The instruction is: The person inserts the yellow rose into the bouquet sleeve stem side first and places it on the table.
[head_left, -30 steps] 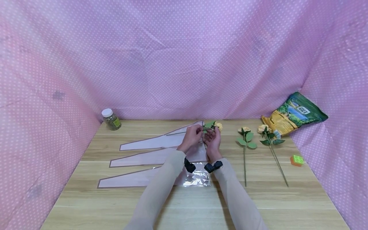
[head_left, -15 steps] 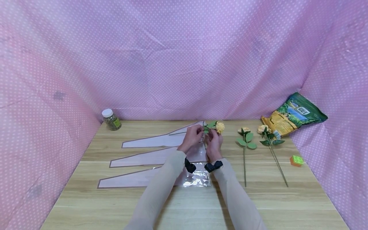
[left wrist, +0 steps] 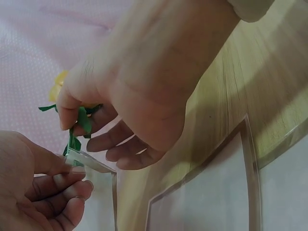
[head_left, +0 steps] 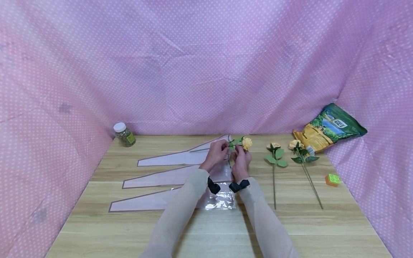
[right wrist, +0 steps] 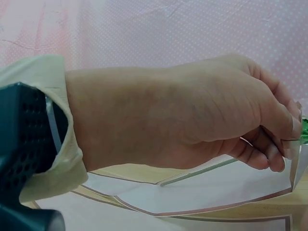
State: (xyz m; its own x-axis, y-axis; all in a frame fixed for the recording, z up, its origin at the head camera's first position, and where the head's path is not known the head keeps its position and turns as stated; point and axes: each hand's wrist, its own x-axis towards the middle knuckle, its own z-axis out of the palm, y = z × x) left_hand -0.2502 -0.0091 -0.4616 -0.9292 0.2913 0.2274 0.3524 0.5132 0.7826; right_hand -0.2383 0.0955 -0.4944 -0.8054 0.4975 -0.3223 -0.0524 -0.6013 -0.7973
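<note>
A yellow rose lies partly inside the rearmost plastic flower sleeve, its bloom and green leaves out past the wide mouth. Through the film in the right wrist view, the stem runs toward the narrow end. My left hand pinches the sleeve's mouth edge between thumb and fingers. Just beyond, my right hand pinches the rose beneath its bloom, with the other fingers loosely bent. In the left wrist view the two hands are close together, with leaves between them.
Two more flower sleeves, a middle one and a front one, lie nearer me. On the right are two roses, a green-yellow bag and a toy block. A white-lidded jar stands back left. Pink cloth surrounds the table.
My right hand has turned from an open palm behind the bloom to a pinch below it. The bloom and the rear sleeve have shifted slightly right. My left hand has hardly moved.
</note>
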